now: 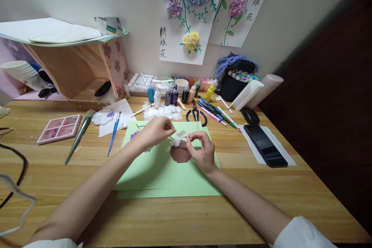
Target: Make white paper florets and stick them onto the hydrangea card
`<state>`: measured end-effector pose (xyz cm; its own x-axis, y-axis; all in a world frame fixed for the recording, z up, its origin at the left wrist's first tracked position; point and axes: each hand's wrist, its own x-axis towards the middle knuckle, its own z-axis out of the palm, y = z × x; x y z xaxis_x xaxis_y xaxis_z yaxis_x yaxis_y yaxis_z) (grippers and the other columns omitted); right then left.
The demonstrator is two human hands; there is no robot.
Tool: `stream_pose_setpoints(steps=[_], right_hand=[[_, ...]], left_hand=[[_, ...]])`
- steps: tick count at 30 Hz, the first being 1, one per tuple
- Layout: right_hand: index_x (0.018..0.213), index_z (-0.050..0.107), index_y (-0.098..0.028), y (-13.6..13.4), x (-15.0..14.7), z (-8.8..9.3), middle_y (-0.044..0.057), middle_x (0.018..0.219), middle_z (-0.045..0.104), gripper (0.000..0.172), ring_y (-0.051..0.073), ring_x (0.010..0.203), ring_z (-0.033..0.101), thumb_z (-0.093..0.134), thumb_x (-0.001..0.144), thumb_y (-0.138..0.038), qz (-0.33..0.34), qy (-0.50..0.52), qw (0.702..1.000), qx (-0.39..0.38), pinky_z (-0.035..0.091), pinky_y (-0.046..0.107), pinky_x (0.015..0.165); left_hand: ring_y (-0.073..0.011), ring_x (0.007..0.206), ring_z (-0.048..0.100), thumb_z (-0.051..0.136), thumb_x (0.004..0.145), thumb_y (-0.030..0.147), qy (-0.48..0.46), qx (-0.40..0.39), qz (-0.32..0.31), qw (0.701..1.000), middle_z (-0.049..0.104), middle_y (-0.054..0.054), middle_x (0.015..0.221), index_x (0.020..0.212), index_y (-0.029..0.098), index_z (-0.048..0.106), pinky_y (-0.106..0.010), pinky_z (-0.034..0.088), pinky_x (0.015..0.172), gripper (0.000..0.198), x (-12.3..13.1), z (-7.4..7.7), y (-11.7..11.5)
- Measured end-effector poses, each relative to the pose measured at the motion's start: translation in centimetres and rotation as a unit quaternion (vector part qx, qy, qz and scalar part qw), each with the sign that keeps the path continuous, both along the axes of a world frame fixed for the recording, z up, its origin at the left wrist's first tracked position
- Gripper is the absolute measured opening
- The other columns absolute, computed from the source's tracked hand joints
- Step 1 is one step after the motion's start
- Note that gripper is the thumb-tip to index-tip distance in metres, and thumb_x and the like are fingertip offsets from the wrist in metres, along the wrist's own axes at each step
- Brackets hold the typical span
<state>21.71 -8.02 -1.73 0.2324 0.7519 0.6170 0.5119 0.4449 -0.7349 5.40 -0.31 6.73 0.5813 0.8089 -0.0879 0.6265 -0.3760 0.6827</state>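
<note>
A light green paper sheet (162, 174) lies on the wooden desk, with a brownish-pink round patch (180, 154) painted on it. My left hand (157, 130) hovers above the sheet, fingers pinched on a small white paper piece (181, 134). My right hand (200, 151) grips a thin wooden stick (200, 137) and touches the same white piece beside a crumpled white tuft (175, 142) at the patch's top edge. A purple tuft (134, 135) shows partly under my left wrist.
White paper squares (162, 112), paint bottles (171, 95), scissors (196, 115) and coloured pens (216, 111) lie behind the sheet. Left are blue brushes (114, 133), a green brush (78, 135), a palette (59, 128) and a wooden shelf (87, 69). A black phone (265, 145) and mouse (250, 116) sit right.
</note>
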Motion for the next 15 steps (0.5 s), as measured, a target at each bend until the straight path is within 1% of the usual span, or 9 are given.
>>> stream_pose_setpoints(steps=[3, 5, 7, 11, 15], right_hand=[[0.085, 0.054, -0.021, 0.02, 0.11, -0.01, 0.0, 0.077, 0.06, 0.014, 0.014, 0.07, 0.057, 0.059, 0.076, -0.011, -0.007, -0.011, 1.0, 0.008, 0.048, 0.029, 0.066], [0.085, 0.054, -0.021, 0.01, 0.15, -0.06, 0.0, 0.078, 0.059, 0.016, 0.014, 0.07, 0.057, 0.059, 0.075, -0.01, -0.001, -0.016, 1.0, 0.01, 0.048, 0.029, 0.066], [0.086, 0.054, -0.022, -0.02, 0.17, -0.12, 0.0, 0.078, 0.059, 0.017, 0.014, 0.07, 0.058, 0.059, 0.075, -0.01, 0.012, -0.019, 1.0, 0.01, 0.049, 0.03, 0.066], [0.088, 0.053, -0.022, -0.09, 0.17, -0.08, 0.001, 0.081, 0.06, 0.018, 0.016, 0.074, 0.059, 0.059, 0.075, -0.011, 0.04, -0.005, 0.999, 0.001, 0.05, 0.032, 0.07], [0.092, 0.051, -0.022, -0.03, 0.15, 0.22, 0.002, 0.086, 0.06, 0.02, 0.016, 0.082, 0.06, 0.059, 0.077, -0.012, 0.075, 0.058, 0.995, -0.018, 0.051, 0.033, 0.075]], left_hand=[[-0.0179, 0.074, 0.061, 0.053, 0.076, 0.039, -0.004, -0.002, -0.014, 1.0, 0.068, -0.005, 0.081, 0.078, 0.017, 0.065, -0.026, 0.044, 0.063, 0.025, -0.01, 0.34, -0.5], [-0.0184, 0.081, 0.06, 0.056, 0.075, 0.039, -0.025, 0.018, -0.024, 0.999, 0.068, -0.005, 0.087, 0.085, 0.018, 0.066, -0.027, 0.044, 0.067, 0.025, 0.12, 0.38, -0.67], [-0.0186, 0.085, 0.06, 0.057, 0.075, 0.036, -0.037, 0.043, -0.033, 0.998, 0.068, -0.005, 0.091, 0.088, 0.019, 0.067, -0.027, 0.044, 0.071, 0.024, 0.27, 0.25, -0.62], [-0.0169, 0.08, 0.06, 0.055, 0.077, 0.029, -0.032, 0.04, -0.052, 0.997, 0.069, -0.003, 0.084, 0.08, 0.018, 0.068, -0.026, 0.043, 0.07, 0.018, 0.4, -0.09, -0.26], [-0.0157, 0.074, 0.061, 0.054, 0.078, 0.026, -0.02, 0.026, -0.061, 0.998, 0.069, -0.004, 0.081, 0.078, 0.016, 0.068, -0.025, 0.043, 0.066, 0.017, 0.41, -0.07, -0.27]])
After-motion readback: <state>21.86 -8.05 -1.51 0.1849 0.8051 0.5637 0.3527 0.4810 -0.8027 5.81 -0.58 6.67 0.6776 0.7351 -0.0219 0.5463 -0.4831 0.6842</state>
